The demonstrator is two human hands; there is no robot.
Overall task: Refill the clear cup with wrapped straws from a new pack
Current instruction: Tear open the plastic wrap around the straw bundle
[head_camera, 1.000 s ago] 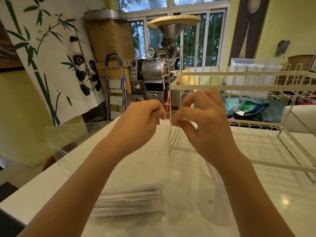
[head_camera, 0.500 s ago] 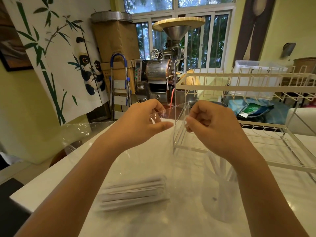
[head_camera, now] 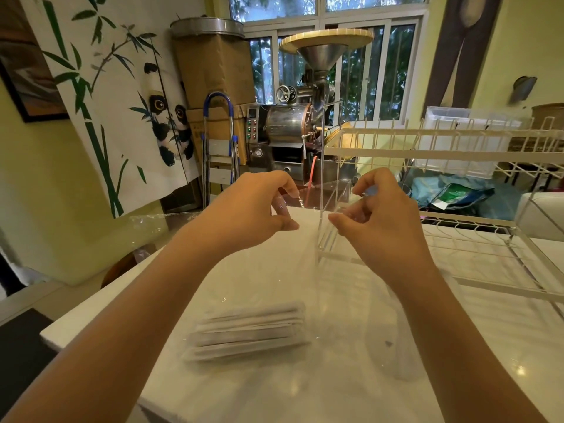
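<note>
The two hands have drawn apart since a second ago, when their fingertips met at one spot on the top edge of the clear plastic pack [head_camera: 274,288]. Now the left hand [head_camera: 253,212] and the right hand [head_camera: 381,221] each pinch a side of the film between thumb and curled fingers, with a gap between them. I judge the mouth of the pack is being pulled open, so the refilling itself has not begun.

The bundle of white paper-wrapped straws [head_camera: 247,334] lies flat inside the pack, near and left of centre on the glossy white surface [head_camera: 305,398]. The clear plastic cup [head_camera: 393,340] stands near right, under the right forearm, seen through the film; its contents are too faint to tell.

A white wire dish rack [head_camera: 457,141] stands on the far right of the surface, with a clear acrylic holder [head_camera: 331,215] just behind the hands. Beyond, the room shows a steel coffee roaster with a funnel hopper [head_camera: 305,117] before the windows, tall cardboard boxes [head_camera: 213,68], a blue-handled step ladder [head_camera: 218,141], and a bamboo-and-panda hanging cloth [head_camera: 122,96] on the left wall.
</note>
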